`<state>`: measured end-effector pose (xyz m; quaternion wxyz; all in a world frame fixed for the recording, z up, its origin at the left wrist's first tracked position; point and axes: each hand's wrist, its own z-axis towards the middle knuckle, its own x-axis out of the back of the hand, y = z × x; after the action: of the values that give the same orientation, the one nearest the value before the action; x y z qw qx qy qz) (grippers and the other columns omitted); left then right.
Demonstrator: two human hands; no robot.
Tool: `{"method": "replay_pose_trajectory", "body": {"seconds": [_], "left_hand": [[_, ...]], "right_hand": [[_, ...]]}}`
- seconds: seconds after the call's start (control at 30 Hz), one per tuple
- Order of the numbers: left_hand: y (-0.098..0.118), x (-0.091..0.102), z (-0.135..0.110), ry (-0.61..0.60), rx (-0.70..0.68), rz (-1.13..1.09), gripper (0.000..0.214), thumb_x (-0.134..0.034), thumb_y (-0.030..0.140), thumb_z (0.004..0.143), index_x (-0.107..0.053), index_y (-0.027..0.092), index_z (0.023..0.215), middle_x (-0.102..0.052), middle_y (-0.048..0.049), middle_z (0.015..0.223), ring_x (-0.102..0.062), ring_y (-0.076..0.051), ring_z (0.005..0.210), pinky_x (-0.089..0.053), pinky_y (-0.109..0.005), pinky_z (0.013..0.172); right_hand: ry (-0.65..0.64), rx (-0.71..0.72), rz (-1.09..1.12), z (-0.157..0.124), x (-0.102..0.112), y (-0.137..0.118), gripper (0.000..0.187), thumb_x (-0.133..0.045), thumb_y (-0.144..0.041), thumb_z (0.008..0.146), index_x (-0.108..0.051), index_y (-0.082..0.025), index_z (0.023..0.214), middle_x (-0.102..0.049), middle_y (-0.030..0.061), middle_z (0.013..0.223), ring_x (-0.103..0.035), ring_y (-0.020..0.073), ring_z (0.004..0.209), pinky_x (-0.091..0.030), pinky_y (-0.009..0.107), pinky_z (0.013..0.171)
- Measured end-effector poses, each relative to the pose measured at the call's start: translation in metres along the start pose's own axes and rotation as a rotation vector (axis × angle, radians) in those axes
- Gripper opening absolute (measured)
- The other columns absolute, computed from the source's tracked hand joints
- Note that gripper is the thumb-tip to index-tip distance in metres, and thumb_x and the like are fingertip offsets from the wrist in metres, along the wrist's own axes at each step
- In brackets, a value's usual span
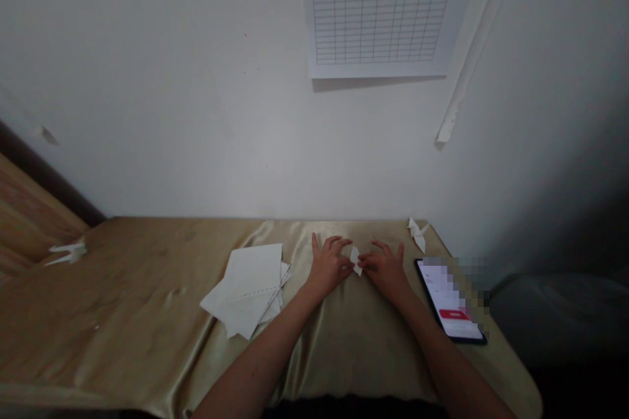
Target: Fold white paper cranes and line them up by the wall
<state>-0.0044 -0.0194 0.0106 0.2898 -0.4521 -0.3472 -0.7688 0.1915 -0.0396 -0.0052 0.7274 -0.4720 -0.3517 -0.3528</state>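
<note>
A small folded piece of white paper [356, 261] is held between my two hands, above the middle of the cloth-covered table. My left hand [330, 264] pinches its left side with thumb and fingertips, the other fingers raised. On its right side, my right hand [386, 268] grips the edge between thumb and fingers. The folded paper looks pointed at top and bottom; its finer folds are too small to make out. To the left of my left forearm lies a loose stack of white paper sheets [250, 285], fanned unevenly.
A folded paper crane [417, 234] sits at the back right, and another white folded paper figure [69, 253] at the far left. A lit phone [449, 301] lies by the right edge of the table [132, 314]. On the wall hangs a printed chart [376, 13].
</note>
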Motion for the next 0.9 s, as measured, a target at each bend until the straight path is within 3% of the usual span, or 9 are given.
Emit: {"method": "replay_pose_trajectory", "body": {"seconds": [0.43, 0.67, 0.9], "left_hand": [[-0.003, -0.001, 0.0, 0.043, -0.075, 0.071, 0.004, -0.073, 0.035, 0.084, -0.076, 0.037, 0.086, -0.059, 0.0078, 0.14, -0.044, -0.03, 0.134, 0.012, -0.077, 0.111], [0.002, 0.003, 0.004, -0.001, -0.097, 0.104, 0.007, -0.069, 0.034, 0.088, -0.076, 0.035, 0.085, -0.055, 0.0058, 0.145, -0.046, -0.029, 0.132, 0.013, -0.075, 0.112], [-0.006, 0.004, 0.0, -0.062, -0.034, 0.064, 0.013, -0.076, 0.036, 0.082, -0.077, 0.043, 0.093, -0.05, 0.0069, 0.149, -0.046, -0.031, 0.132, 0.014, -0.077, 0.11]], "right_hand": [[-0.044, 0.004, -0.099, -0.001, 0.007, -0.01, 0.026, -0.054, -0.022, 0.089, -0.075, -0.036, 0.095, -0.073, 0.0006, 0.113, -0.038, 0.0314, 0.139, 0.007, 0.074, 0.109], [-0.047, 0.035, -0.153, -0.001, 0.014, -0.018, 0.025, -0.057, -0.021, 0.087, -0.076, -0.036, 0.093, -0.072, 0.0005, 0.107, -0.035, 0.0303, 0.14, 0.012, 0.069, 0.112], [-0.113, -0.163, -0.024, 0.001, 0.016, -0.009, 0.013, -0.066, -0.037, 0.081, -0.078, -0.035, 0.087, -0.063, 0.0042, 0.118, -0.039, 0.0322, 0.134, -0.007, 0.067, 0.112]]}}
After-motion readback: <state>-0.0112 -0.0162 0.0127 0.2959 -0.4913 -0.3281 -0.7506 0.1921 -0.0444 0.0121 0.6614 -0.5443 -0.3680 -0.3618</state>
